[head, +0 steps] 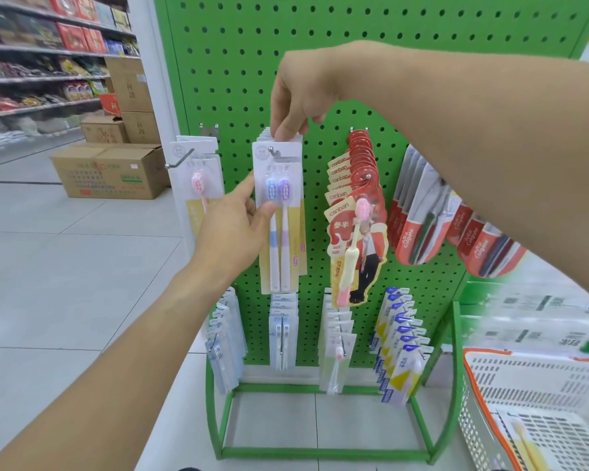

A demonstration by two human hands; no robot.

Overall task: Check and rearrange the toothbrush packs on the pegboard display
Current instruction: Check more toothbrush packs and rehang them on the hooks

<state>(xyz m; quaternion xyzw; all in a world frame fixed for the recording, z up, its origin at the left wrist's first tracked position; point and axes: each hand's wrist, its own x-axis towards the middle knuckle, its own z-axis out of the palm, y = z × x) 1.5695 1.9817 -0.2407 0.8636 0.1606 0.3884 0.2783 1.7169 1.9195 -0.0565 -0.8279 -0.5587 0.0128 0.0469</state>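
Green pegboard [371,45] upright on a green frame, cardboard boxes [111,171] on the floor off to its left, a white basket [538,409] at its lower right. Red Colgate packs [419,232] hung on its right side, red canban packs [357,198] nearer its middle. Twin toothbrush pack [281,212] hung on a hook left of its centre. Right hand [301,96] pinched the top edge of that pack; left hand [233,229] gripped its left edge, thumb across the front.
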